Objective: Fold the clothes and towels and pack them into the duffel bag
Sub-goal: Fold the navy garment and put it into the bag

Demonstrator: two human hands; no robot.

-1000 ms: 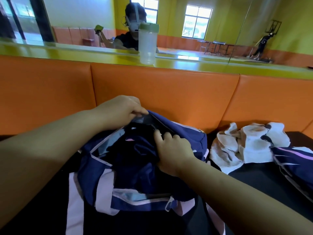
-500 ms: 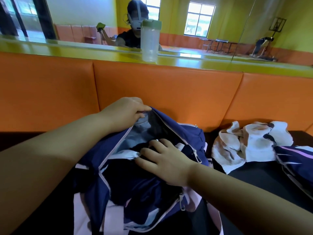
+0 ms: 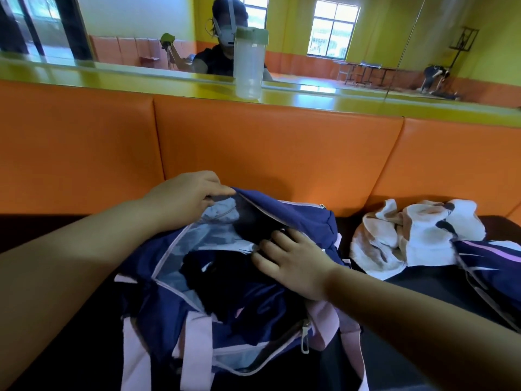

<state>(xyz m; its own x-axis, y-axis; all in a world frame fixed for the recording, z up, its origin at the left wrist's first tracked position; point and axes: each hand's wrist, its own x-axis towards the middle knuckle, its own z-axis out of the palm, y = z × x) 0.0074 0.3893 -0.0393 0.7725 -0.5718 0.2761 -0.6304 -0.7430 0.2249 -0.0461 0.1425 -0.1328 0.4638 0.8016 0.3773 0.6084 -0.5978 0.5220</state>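
A navy duffel bag point(image 3: 304, 221) with pale pink straps and zipper trim lies open on the dark seat in front of me. My left hand point(image 3: 186, 196) pinches the far edge of its opening and holds it up. My right hand point(image 3: 293, 263) lies flat, fingers spread, pressing on dark navy clothing point(image 3: 225, 283) inside the bag. A crumpled white and tan towel point(image 3: 408, 235) lies to the right of the bag. A navy garment with purple and white stripes point(image 3: 490, 263) sits at the far right, partly over the towel.
An orange padded backrest point(image 3: 267, 153) rises just behind the bag. On the yellow-green ledge point(image 3: 338, 100) above it stands a clear shaker bottle point(image 3: 249, 63) with a green lid. A mirror behind reflects a person and the room.
My left hand has lifted the bag's edge, opening the bag wider and showing its light lining. My right hand went from gripping at the opening to pressing flat on the clothing inside.
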